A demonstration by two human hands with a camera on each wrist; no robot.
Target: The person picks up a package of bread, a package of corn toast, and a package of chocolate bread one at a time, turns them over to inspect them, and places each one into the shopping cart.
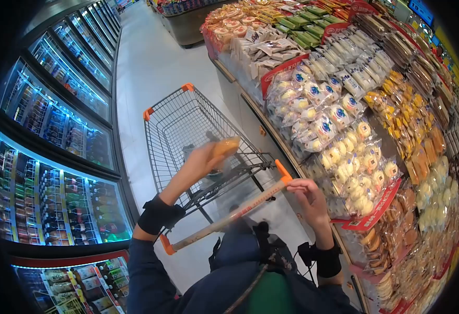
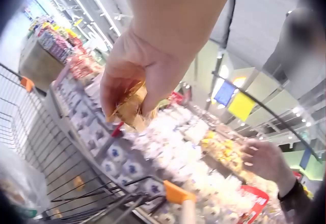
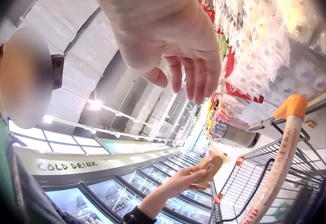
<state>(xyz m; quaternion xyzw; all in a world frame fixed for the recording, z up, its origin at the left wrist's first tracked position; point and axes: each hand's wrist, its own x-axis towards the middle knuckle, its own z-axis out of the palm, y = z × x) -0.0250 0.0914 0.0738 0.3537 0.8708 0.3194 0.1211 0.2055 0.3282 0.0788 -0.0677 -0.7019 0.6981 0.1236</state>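
Observation:
My left hand [image 1: 200, 161] pinches a wrapped bread [image 1: 228, 147] between thumb and fingers, over the basket of a wire shopping cart [image 1: 161, 141]. In the left wrist view the bread's clear, shiny wrapper pokes out past the fingertips. Beside the right end of the cart's handle [image 1: 229, 219] is my right hand [image 1: 309, 201], its fingers loosely bent and nothing in them. A clear plastic bag [image 2: 21, 180] with something inside lies in the cart, partly hidden by the left arm in the head view.
A long display [image 1: 329, 125] of wrapped breads and cakes runs along the right. Lit drink fridges [image 1: 57, 193] with glass doors line the left. The pale aisle floor [image 1: 140, 47] stretches ahead, and another goods stand [image 1: 187, 23] is farther up.

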